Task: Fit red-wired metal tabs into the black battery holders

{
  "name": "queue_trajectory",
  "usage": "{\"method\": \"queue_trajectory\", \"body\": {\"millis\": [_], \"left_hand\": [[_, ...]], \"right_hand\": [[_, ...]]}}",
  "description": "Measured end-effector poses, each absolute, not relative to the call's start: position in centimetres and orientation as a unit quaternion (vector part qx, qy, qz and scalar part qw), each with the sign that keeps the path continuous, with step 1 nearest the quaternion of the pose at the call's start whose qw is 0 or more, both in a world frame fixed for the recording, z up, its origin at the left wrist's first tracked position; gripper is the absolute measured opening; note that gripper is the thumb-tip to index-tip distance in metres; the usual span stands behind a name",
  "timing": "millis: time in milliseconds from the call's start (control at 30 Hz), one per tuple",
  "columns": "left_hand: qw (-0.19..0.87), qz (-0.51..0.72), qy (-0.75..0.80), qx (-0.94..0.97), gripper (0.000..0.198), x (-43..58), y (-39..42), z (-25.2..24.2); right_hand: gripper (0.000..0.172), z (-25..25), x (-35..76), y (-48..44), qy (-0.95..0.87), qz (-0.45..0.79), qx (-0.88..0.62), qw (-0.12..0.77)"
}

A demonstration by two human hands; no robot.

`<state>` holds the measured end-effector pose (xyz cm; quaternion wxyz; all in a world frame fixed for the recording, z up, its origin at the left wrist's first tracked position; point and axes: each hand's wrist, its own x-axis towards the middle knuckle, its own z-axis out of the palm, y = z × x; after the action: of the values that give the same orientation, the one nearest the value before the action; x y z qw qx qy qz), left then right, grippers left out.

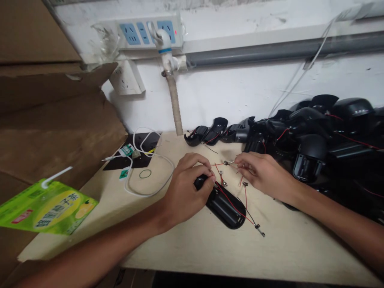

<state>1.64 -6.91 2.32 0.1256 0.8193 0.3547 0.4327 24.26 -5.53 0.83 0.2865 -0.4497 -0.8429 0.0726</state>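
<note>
My left hand (192, 186) is closed round the upper end of an elongated black plastic housing (228, 208), which lies slanted on the table. Red and black wires run along the housing to a small metal-ended part (259, 230) beyond its lower end. To the right, my right hand (262, 172) has its thumb and fingers pinched together, seemingly on a thin wire beside a small black component (226, 163). The fingertips partly hide what is pinched. Between the hands lie small metal contacts (222, 182) and another wired part (245, 184).
Many black plastic housings (309, 160) are heaped at the right, with a few (219, 130) along the wall. A white cable (147, 195) and dark sheet (141, 160) lie at the left, near a green drink pouch (57, 208) and cardboard (54, 132). A hose (174, 100) hangs behind.
</note>
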Motion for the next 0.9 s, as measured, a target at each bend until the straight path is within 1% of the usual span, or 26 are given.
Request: {"method": "queue_trajectory", "body": {"millis": [33, 100, 200, 267, 333, 433, 567, 667, 733, 833, 900], "left_hand": [[0.130, 0.436, 0.352, 0.818, 0.013, 1.7, -6.9, 2.4], [0.149, 0.443, 0.349, 0.812, 0.013, 1.8, -7.1, 2.7], [0.177, 0.419, 0.344, 0.821, 0.013, 2.0, -7.6, 3.2], [0.188, 0.387, 0.337, 0.837, 0.013, 2.1, -7.9, 3.5], [0.216, 0.363, 0.330, 0.844, 0.013, 2.2, -8.2, 3.6], [0.261, 0.352, 0.326, 0.838, 0.015, 2.2, -8.3, 3.7], [0.285, 0.360, 0.327, 0.826, 0.013, 2.1, -8.2, 3.8], [0.266, 0.376, 0.319, 0.828, 0.012, 2.1, -8.1, 3.7], [0.223, 0.392, 0.321, 0.833, 0.011, 2.0, -8.0, 3.5], [0.155, 0.400, 0.345, 0.835, 0.009, 1.8, -7.5, 2.8], [0.142, 0.391, 0.357, 0.836, 0.012, 1.7, -7.0, 2.3]], "right_hand": [[0.012, 0.8, 24.2, -5.7, -0.849, 0.050, -0.438, 0.291], [0.013, 1.1, 23.7, -6.4, -0.857, 0.032, -0.398, 0.327], [0.022, 1.9, 22.3, -7.8, -0.862, 0.050, -0.308, 0.400], [0.027, 2.1, 21.7, -8.4, -0.872, 0.036, -0.247, 0.422], [0.026, 2.0, 21.4, -8.6, -0.889, -0.008, -0.203, 0.411], [0.019, 1.6, 21.5, -8.4, -0.905, -0.067, -0.177, 0.380], [0.022, 1.3, 21.8, -8.1, -0.896, -0.096, -0.177, 0.396], [0.021, 1.3, 22.0, -8.0, -0.885, -0.081, -0.179, 0.421], [0.018, 1.3, 22.1, -7.8, -0.872, -0.049, -0.201, 0.443], [0.014, 1.1, 22.3, -7.6, -0.841, 0.035, -0.263, 0.471], [0.014, 0.9, 22.4, -7.4, -0.818, 0.097, -0.305, 0.479]]}}
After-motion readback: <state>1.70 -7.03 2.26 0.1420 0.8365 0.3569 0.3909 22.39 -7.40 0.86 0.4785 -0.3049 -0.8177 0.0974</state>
